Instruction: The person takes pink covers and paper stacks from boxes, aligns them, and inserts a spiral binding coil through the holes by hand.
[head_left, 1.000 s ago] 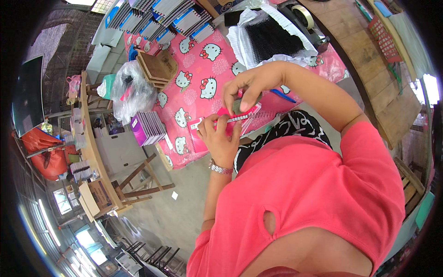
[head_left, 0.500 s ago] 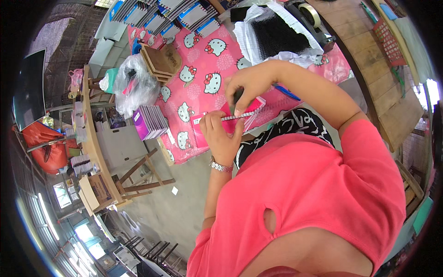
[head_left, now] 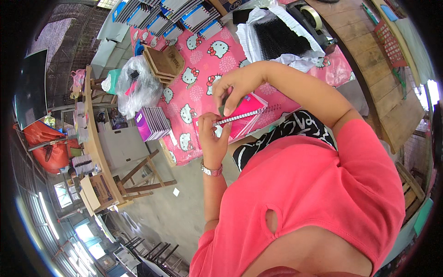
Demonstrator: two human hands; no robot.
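While my left hand (head_left: 213, 138) pinches the near-left end of the pink spiral notebook (head_left: 240, 117), fingers closed on its edge, my right hand (head_left: 235, 87) bends over the far side with fingertips curled shut around a small dark piece I cannot make out. That notebook lies at the near edge of the pink cartoon-cat tabletop (head_left: 194, 92), its wire coil (head_left: 242, 116) running between both hands. I judge the step to be working the coil along the binding edge. Next calls for a steady left grip and small, careful right-hand motions along the wire. A purple notebook stack (head_left: 154, 123) sits left; black coils (head_left: 277, 39) lie far.
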